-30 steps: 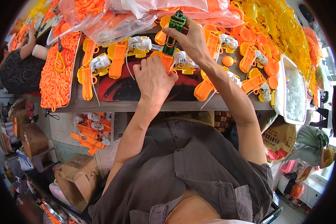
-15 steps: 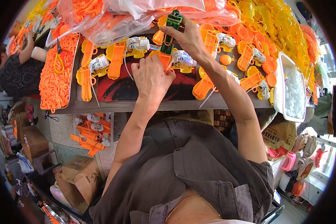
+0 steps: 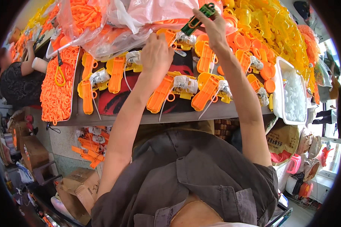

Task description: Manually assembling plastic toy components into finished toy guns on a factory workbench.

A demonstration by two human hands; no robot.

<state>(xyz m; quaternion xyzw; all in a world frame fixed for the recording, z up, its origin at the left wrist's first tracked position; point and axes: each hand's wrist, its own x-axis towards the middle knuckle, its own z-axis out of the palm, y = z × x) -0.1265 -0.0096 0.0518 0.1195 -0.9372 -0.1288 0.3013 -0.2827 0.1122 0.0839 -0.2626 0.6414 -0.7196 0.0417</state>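
Observation:
My right hand [image 3: 215, 30] is wrapped round a dark green handheld tool [image 3: 197, 19], probably an electric screwdriver, tilted above the far side of the table. My left hand [image 3: 156, 56] has its fingers bent and together beside an orange toy gun [image 3: 168, 34] with a white mechanism. Its fingertips are partly hidden, so contact with that gun is unclear. Nearer me lies another toy gun half [image 3: 160, 94], yellow and orange, with a white mechanism and a pale strip. Similar toy guns lie to its right [image 3: 205, 93] and left [image 3: 116, 73].
Left stands a tray of small orange parts [image 3: 57, 90] with yellow-handled scissors [image 3: 60, 70] on it. A white bin [image 3: 279, 94] of clear pieces stands right. Plastic bags [image 3: 121, 36] and a yellow parts heap [image 3: 269, 26] line the back. Another person [image 3: 21, 75] sits far left.
The green tool has lifted off the toy gun, moved right and tilted. My left hand has shifted to the far gun; a toy gun now lies nearer me. The view has shifted slightly.

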